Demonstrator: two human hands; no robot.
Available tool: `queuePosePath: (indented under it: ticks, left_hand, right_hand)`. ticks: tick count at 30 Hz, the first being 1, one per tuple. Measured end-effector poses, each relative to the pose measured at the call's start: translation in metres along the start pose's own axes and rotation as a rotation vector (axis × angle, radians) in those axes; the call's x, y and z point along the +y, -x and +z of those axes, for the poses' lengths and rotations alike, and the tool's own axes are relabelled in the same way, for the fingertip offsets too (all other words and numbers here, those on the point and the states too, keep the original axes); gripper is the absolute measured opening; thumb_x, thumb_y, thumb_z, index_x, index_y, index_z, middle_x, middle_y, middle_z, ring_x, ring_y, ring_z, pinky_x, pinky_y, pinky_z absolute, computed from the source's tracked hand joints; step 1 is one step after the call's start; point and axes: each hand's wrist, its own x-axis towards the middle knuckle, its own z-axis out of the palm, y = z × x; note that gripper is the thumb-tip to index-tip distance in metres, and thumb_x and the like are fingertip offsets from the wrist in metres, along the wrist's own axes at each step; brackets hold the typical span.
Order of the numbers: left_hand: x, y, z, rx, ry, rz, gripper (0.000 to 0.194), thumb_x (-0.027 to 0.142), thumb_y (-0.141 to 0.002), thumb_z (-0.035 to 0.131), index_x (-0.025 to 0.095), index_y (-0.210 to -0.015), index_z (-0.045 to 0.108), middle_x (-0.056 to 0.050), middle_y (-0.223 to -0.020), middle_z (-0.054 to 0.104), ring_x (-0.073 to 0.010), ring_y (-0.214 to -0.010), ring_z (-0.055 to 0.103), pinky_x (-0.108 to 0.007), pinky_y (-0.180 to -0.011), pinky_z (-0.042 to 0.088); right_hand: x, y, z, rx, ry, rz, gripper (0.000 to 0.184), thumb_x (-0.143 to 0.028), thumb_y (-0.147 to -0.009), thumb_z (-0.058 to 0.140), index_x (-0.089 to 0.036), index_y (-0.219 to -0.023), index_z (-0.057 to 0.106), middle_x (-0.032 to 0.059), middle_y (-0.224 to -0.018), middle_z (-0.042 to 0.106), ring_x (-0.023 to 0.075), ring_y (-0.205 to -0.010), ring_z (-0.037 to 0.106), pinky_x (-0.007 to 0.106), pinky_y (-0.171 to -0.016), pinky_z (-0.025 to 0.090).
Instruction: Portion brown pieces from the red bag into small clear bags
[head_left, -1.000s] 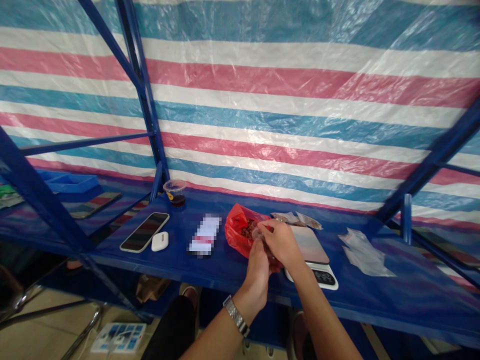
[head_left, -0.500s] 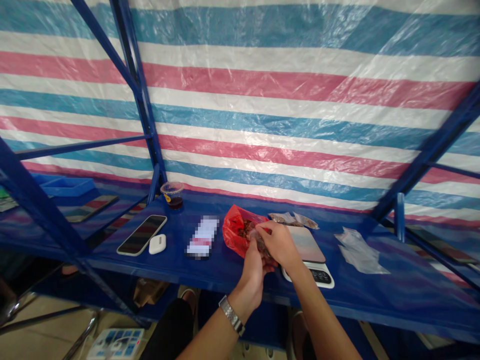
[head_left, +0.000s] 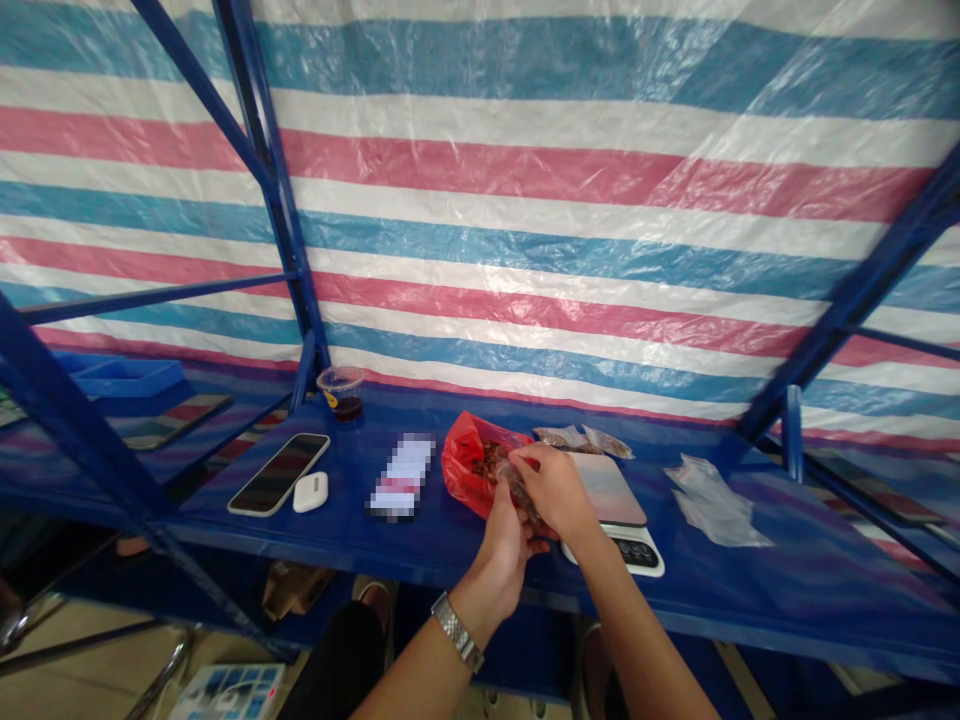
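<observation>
Between my two hands is a small clear plastic bag (head_left: 517,484) with brown bits in it. My left hand (head_left: 507,540), a metal watch on its wrist, grips the bag from below. The fingers of my right hand (head_left: 553,488) pinch its upper edge. Just beyond them, a red plastic bag (head_left: 462,462) stands with its mouth open, showing small brown pieces (head_left: 489,460); my hands partly cover it. To the right lies a white kitchen scale (head_left: 611,490), partly behind my right hand. Filled clear packets (head_left: 581,440) rest behind the scale.
Flat clear bags (head_left: 716,500) lie on the blue shelf (head_left: 817,560) at right. Leftward are a phone with a blurred screen (head_left: 403,475), a white earbud case (head_left: 310,491), a dark phone (head_left: 279,474) and a plastic cup of dark liquid (head_left: 343,395). Blue metal posts (head_left: 281,215) frame the shelf.
The view has shifted slightly, so things on the shelf sit a little farther left. My hands stay on the small clear bag, my right fingers still pinching its upper edge.
</observation>
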Motion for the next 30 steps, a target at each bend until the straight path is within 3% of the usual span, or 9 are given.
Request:
queuePosePath:
  ticks: [10,16,23,30]
  left_hand:
    - [0.011,0.006,0.004,0.021,-0.034,-0.026,0.064,0.070,-0.099,0.031,0.018,-0.086,0.065,-0.002,-0.059,0.061,-0.0150,-0.050,0.054,-0.026,-0.053,0.034]
    - [0.007,0.007,0.004,0.041,0.136,-0.084,0.049,0.054,-0.105,0.028,0.019,-0.099,0.061,-0.003,-0.074,0.068,-0.0150,-0.059,0.060,-0.027,-0.060,0.041]
    - [-0.002,0.010,0.001,0.025,0.111,0.014,0.051,0.068,-0.095,0.050,0.022,-0.116,0.059,-0.003,-0.080,0.069,-0.0154,-0.063,0.062,-0.028,-0.067,0.043]
    - [0.000,0.015,0.002,0.007,0.068,-0.009,0.050,0.057,-0.105,0.032,0.017,-0.110,0.062,-0.005,-0.075,0.070,-0.0144,-0.060,0.060,-0.027,-0.064,0.040]
  right_hand:
    - [0.000,0.001,0.004,0.019,-0.004,-0.049,0.025,-0.018,-0.093,0.056,-0.022,-0.092,0.081,0.0077,-0.103,0.080,0.0234,-0.098,0.073,0.031,-0.088,0.051]
    - [-0.004,0.002,0.007,0.122,0.017,-0.088,0.028,-0.017,-0.095,0.053,-0.020,-0.099,0.080,0.0100,-0.110,0.078,0.0237,-0.104,0.071,0.033,-0.094,0.050]
    - [-0.002,0.001,0.009,0.044,0.026,-0.091,0.027,-0.020,-0.095,0.053,-0.023,-0.095,0.080,0.0070,-0.104,0.079,0.0224,-0.098,0.072,0.031,-0.089,0.051]
    - [0.000,0.002,0.011,0.033,0.045,-0.058,0.026,-0.020,-0.094,0.054,-0.023,-0.093,0.081,0.0068,-0.104,0.080,0.0226,-0.095,0.073,0.031,-0.087,0.051]
